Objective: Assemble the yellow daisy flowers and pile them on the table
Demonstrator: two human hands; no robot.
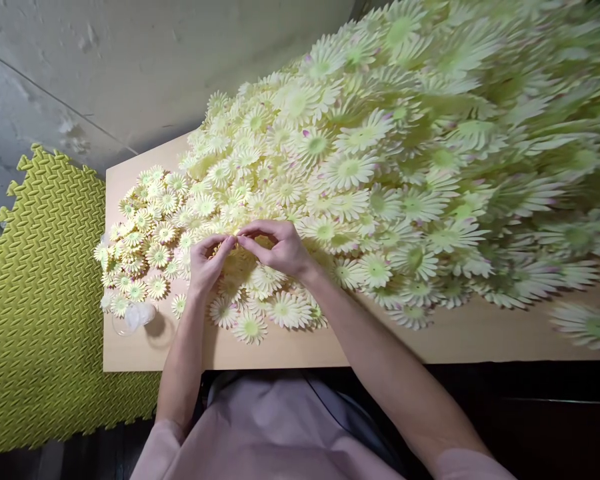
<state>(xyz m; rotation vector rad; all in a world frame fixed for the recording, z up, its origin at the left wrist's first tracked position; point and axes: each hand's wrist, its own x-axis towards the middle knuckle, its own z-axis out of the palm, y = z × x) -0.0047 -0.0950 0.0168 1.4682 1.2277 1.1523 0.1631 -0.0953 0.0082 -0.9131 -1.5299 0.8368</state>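
Note:
My left hand [210, 261] and my right hand [276, 247] meet over a heap of artificial daisy heads. Thumb and fingers of each are pinched, and the fingertips nearly touch. Whatever they hold between them is too small to make out. Pale yellow-green flower heads [286, 310] lie just under and in front of the hands. Smaller flower heads with darker edges [157, 255] are grouped left of my left hand. Larger ones [350, 168], some with purple petal tips, pile up to the right.
A small clear cup with white contents [136, 317] stands near the left front corner of the wooden table [280, 352]. Yellow interlocking foam mats [45, 293] lie beyond the table's left edge. A worn grey wall [145, 60] rises behind.

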